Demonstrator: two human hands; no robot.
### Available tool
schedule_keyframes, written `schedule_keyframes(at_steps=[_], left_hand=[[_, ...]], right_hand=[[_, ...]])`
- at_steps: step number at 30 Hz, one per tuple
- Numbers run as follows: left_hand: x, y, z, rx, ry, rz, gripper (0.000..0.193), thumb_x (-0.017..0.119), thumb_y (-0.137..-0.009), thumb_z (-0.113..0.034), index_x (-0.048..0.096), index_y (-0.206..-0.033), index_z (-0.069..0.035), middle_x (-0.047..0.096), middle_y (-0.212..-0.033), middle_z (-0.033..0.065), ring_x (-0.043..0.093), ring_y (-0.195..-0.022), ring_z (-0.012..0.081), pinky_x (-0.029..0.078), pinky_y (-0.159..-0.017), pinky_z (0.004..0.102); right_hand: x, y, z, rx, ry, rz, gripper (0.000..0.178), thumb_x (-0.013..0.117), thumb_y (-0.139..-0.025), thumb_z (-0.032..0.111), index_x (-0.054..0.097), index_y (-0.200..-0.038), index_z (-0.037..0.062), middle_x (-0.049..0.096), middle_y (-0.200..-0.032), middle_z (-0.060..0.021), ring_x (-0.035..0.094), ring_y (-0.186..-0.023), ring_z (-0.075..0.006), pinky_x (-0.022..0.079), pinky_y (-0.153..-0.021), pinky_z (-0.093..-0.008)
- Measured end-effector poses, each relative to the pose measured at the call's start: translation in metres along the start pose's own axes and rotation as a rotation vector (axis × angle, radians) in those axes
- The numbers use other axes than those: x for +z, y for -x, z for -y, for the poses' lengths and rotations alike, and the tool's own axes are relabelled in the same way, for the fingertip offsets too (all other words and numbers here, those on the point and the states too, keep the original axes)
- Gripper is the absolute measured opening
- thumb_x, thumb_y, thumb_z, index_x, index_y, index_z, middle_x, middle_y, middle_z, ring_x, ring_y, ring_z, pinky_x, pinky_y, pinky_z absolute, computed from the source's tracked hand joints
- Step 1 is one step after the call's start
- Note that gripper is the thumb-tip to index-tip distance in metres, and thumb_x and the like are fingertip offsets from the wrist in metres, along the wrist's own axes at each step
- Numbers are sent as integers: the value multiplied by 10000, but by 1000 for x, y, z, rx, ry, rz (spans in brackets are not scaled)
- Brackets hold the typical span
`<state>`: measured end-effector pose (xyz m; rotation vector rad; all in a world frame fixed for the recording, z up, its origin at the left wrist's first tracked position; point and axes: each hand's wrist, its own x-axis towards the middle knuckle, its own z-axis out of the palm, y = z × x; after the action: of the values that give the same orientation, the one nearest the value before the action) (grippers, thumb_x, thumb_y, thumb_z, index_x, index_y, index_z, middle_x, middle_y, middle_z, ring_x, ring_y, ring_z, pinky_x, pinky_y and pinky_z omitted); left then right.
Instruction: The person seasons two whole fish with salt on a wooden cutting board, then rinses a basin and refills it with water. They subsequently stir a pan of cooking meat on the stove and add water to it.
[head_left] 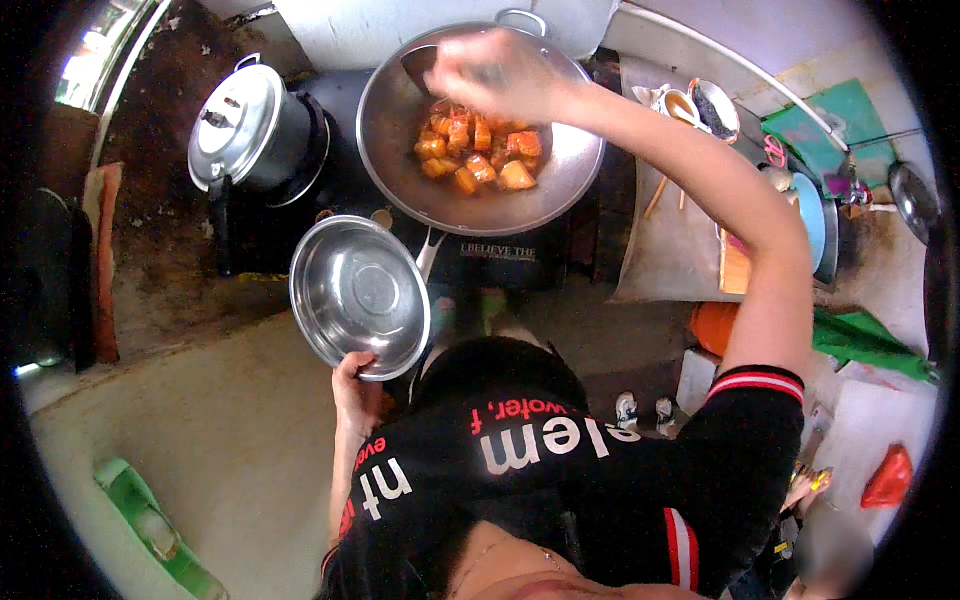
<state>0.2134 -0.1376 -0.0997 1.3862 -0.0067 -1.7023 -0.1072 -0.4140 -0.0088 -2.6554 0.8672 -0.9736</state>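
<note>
My left hand [356, 392] grips the rim of a shiny steel bowl [375, 290], thumb over the edge. The bowl is bare inside and tilted, beside the wok's handle. Above the wok [390, 150], my right hand [490, 72] is closed and smeared by motion. It holds a dark spatula [418, 72], its blade by the wok's far left wall; the handle is mostly hidden by the hand. Glossy red-brown chunks of meat [480, 165] lie in the middle of the wok, below my right hand.
Left of the wok stands a lidded pressure cooker [270, 135] with a black handle. On the right counter [665, 250] are small bowls [715, 110], chopsticks [655, 197] and a blue basin [808, 225]. A green tub [150, 520] lies lower left. Another person [800, 490] is at lower right.
</note>
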Motion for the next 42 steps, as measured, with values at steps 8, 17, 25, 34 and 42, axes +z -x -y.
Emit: schedule_keyframes(at_steps=[8, 17, 25, 34, 42], left_hand=[[8, 1, -1, 49, 5, 68, 277, 536, -713, -17, 559, -984, 40, 613, -991, 112, 573, -942, 236, 416, -892, 360], [21, 5, -5, 64, -16, 97, 297, 528, -710, -33, 556, -994, 49, 609, -1015, 128, 575, -955, 251, 429, -889, 380], [19, 9, -2, 53, -50, 70, 430, 513, -709, -105, 490, -1102, 69, 599, -1045, 160, 598, -921, 314, 495, -846, 452], [7, 2, -3, 69, -98, 33, 245, 520, -729, -54, 570, -939, 62, 622, -970, 126, 593, -897, 233, 424, -885, 340], [-6, -4, -24, 97, -120, 150, 169, 530, -731, -63, 587, -865, 22, 624, -935, 90, 576, -907, 190, 421, -870, 316]], right_hand=[[6, -55, 0, 871, -737, -63, 287, 533, -838, 187, 580, -921, -84, 628, -729, -226, 611, -447, -242, 478, -329, -288], [7, -33, 53, 381, -383, 276, 290, 510, -794, 200, 568, -613, -19, 571, -497, -70, 592, -418, -166, 503, -468, -278], [-62, 109, 119, -201, -218, 583, 196, 629, -658, 180, 485, -668, 47, 519, -661, -106, 583, -635, -279, 479, -525, -390], [-53, 176, 131, -166, -6, 563, 109, 554, -690, 106, 470, -658, 44, 486, -721, -94, 560, -605, -249, 505, -503, -349], [-38, 168, 146, -189, 196, 317, 114, 562, -677, 93, 456, -674, 52, 512, -837, -110, 528, -667, -187, 489, -524, -302]])
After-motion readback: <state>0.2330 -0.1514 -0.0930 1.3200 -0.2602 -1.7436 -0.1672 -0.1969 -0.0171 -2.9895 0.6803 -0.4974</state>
